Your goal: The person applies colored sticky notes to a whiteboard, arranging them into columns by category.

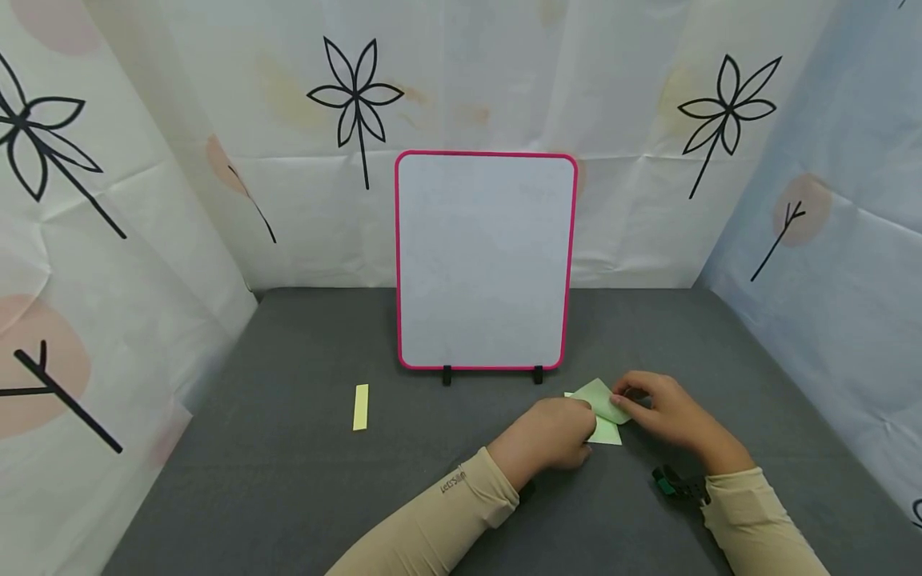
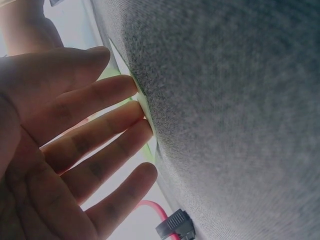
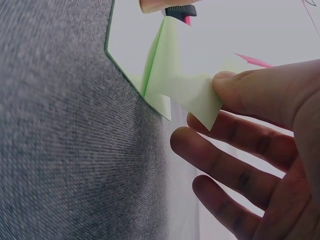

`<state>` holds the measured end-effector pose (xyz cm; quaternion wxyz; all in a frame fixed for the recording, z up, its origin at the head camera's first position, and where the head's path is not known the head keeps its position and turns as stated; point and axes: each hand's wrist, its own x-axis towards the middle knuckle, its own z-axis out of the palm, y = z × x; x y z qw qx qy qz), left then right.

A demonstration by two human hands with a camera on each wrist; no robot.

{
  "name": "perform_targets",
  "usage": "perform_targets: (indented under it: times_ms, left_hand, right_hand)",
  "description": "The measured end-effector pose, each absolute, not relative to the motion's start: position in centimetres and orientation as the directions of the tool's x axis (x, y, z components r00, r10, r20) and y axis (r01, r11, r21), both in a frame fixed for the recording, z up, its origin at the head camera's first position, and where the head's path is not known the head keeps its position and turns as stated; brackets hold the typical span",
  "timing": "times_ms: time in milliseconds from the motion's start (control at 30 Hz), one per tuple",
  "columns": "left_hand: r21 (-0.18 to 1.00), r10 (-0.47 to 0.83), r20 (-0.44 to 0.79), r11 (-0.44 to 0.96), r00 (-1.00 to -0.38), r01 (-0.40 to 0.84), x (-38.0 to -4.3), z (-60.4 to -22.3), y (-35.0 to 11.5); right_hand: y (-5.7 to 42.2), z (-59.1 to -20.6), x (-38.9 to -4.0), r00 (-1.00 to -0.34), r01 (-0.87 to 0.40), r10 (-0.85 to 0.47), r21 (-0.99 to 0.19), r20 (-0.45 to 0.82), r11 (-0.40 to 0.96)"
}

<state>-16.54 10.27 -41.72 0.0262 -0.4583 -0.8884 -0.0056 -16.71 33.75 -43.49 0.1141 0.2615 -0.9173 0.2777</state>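
Note:
A piece of light-green paper point(image 1: 605, 432) lies on the grey table in front of the whiteboard. One part of it, a raised flap point(image 3: 192, 92), stands up from the part lying on the cloth. My right hand point(image 1: 666, 410) pinches a corner of this flap between thumb and index finger, its other fingers spread. From the left, my left hand point(image 1: 553, 432) rests on the paper. In the left wrist view its fingers point(image 2: 100, 112) are nearly straight, with several tips at the paper's edge and the thumb apart. That hand partly hides the paper in the head view.
A whiteboard point(image 1: 483, 260) with a pink frame stands upright on small black feet point(image 1: 538, 374) behind the hands. Left of it, a pale yellow strip point(image 1: 361, 407) lies on the grey table point(image 1: 288, 480). Patterned cloth point(image 1: 634, 224) walls in the back and sides.

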Motion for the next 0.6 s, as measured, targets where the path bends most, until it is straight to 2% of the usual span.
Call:
perform_targets:
  times_ms: [600]
  left_hand:
    - [-0.042,0.809,0.049,0.588,-0.586,0.808,-16.41,-41.73,10.38]
  right_hand:
    - [33.87,-43.14,-16.58,-0.855,-0.505,-0.371,-0.421,0.363,0.753]
